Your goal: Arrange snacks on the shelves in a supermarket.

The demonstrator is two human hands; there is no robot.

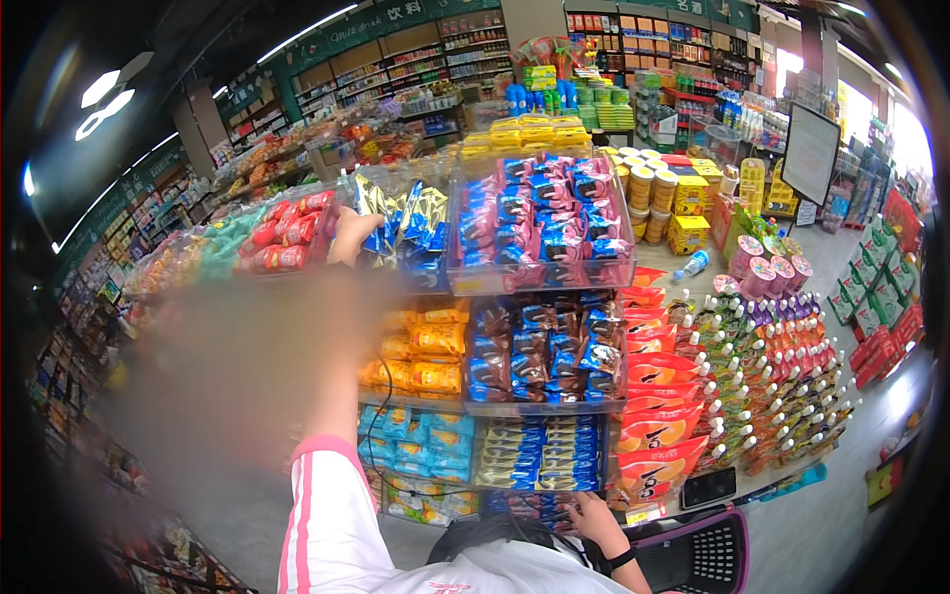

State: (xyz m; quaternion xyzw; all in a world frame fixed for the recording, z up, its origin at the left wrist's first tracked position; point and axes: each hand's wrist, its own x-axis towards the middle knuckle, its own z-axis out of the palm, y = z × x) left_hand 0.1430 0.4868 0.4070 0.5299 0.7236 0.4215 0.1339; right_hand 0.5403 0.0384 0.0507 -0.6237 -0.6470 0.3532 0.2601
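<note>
My left hand (356, 230) reaches far forward over the top tier of a stepped snack display. Its fingers touch gold-and-blue wrapped snacks (424, 215) in a clear plastic bin; whether they grip one is unclear. Left of it lie red snack packets (293, 230), and on its right pink-and-blue packets (549, 211) fill another bin. Low and close to my body, my right hand (596, 523) rests by the bottom-tier blue packets (519, 503), its fingertips partly hidden. Between the hands stand bins of orange packets (434, 341), blue-and-brown packets (545, 349) and light-blue packets (415, 438).
A black shopping basket (731, 549) with a purple rim is beside my right arm. A dark phone-like device (709, 486) lies on the display edge. Orange bags (660, 431) and capped pouches (772, 371) crowd the right. A thin black cable (386, 405) crosses the bins.
</note>
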